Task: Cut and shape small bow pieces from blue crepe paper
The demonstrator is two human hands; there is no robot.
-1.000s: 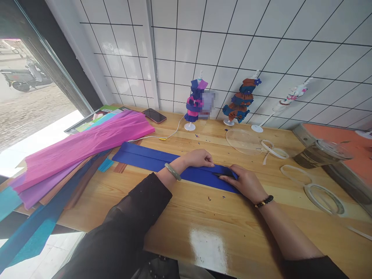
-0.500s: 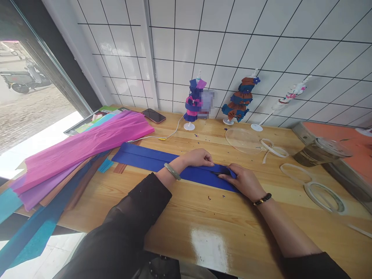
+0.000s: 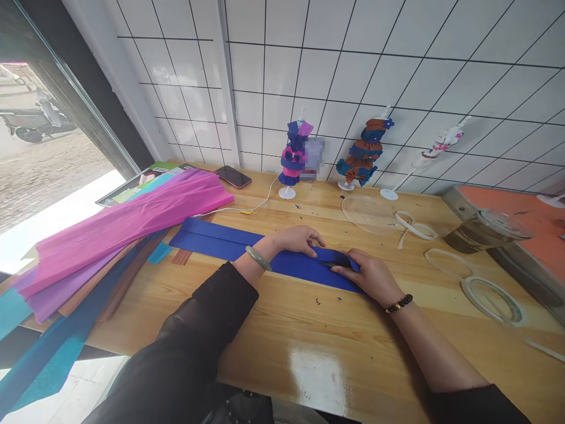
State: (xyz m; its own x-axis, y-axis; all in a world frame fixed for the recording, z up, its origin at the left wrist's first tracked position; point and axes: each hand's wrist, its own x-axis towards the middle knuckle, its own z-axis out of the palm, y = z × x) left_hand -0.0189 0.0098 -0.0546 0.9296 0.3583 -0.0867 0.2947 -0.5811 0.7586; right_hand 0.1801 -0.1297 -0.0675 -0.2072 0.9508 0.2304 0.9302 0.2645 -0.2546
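Observation:
A long, dark blue strip of crepe paper (image 3: 220, 237) lies across the wooden table, its far long edge folded over lengthwise. My left hand (image 3: 296, 239), below a jade-coloured bangle, rests on the fold with its thumb on the paper and its fingers lifted apart. At the strip's right end, my right hand (image 3: 377, 277) grips the paper between thumb and fingers, with a beaded bracelet at the wrist. Between the hands the folded layer bulges up, showing a dark gap; what is inside cannot be made out.
Pink crepe paper (image 3: 132, 209) and other coloured sheets lie at left, by a phone (image 3: 233, 176). Bow-covered stands (image 3: 293, 156) line the tiled wall. To the right are a clear plastic disc (image 3: 368, 213), a tape roll (image 3: 492, 300) and a lidded cup (image 3: 483, 231).
My left hand has shifted slightly left along the fold, and its fingers have spread from a pinch. The gap under the fold has widened. My right hand stays in place.

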